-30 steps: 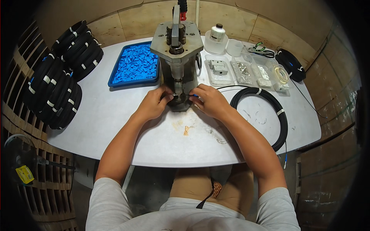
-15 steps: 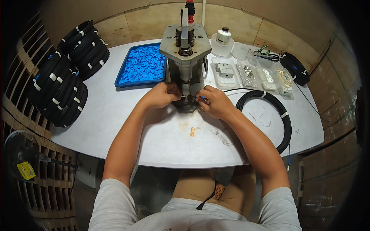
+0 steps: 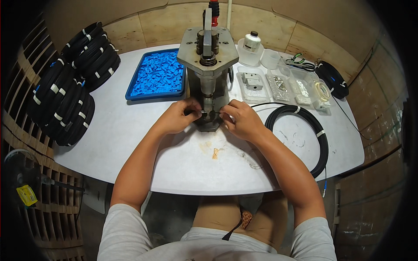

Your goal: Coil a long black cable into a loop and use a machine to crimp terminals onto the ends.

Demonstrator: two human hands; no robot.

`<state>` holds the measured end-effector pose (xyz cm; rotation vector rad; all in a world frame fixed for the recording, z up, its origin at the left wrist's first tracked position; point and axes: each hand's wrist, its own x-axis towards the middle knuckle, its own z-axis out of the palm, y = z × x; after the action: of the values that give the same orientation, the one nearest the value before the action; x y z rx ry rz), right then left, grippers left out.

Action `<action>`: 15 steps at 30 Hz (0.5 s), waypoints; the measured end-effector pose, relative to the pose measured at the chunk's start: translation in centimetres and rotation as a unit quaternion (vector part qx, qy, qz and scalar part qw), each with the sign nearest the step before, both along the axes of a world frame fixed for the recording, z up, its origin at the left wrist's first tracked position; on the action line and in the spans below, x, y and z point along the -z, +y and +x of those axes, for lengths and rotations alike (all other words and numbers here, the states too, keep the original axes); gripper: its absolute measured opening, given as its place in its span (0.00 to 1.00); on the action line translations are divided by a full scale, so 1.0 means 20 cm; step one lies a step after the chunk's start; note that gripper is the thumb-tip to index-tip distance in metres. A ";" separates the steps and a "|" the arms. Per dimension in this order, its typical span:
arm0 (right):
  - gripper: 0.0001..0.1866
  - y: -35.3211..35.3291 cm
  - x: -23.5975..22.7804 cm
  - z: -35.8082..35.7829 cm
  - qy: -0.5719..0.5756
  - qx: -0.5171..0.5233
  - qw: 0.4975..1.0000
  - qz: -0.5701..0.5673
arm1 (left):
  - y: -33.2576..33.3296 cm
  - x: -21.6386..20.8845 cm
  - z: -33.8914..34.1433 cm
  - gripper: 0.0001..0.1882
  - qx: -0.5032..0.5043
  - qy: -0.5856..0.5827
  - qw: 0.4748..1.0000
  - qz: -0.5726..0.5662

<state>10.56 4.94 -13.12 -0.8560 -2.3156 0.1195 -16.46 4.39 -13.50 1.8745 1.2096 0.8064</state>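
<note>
A metal press (image 3: 208, 61) with a spring and lever stands in front of me, and both my hands work at the die (image 3: 209, 116) low in its opening. On the left side of the die, my left hand (image 3: 179, 116) pinches a small silvery piece (image 3: 203, 112) between thumb and fingertips; its exact kind is too small to tell. From the right, my right hand (image 3: 241, 119) is closed on the black cable (image 3: 265, 104), its thin end pointing into the die. That cable comes off a coil (image 3: 324, 150) lying at the right of the table.
A tray of blue clips (image 3: 157, 73) sits left of the press, beyond it stacked black cable coils (image 3: 65, 95). To the right are a metal block (image 3: 252, 81) in a clear tray, bags of small parts (image 3: 278, 85), a white bottle (image 3: 252, 41), pliers (image 3: 300, 63) and another coil (image 3: 332, 79).
My view has shifted slightly. Both hands remain at the die; the blue piece that showed by my right fingertips is no longer visible there.
</note>
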 end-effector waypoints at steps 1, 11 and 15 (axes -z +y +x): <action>0.08 0.00 0.00 0.01 -0.015 0.013 1.000 0.000 | 0.00 0.00 0.00 0.12 0.000 0.000 1.000 0.000; 0.09 0.00 0.01 0.02 -0.022 0.015 1.000 0.012 | -0.04 -0.02 0.04 0.12 -0.027 0.034 0.999 0.010; 0.09 0.01 0.01 0.00 -0.021 0.011 1.000 0.019 | -0.05 -0.03 0.02 0.12 -0.022 0.034 0.999 0.024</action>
<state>10.51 5.07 -13.27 -0.8714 -2.3400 0.0488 -15.99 3.43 -12.87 1.9333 1.2890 0.8069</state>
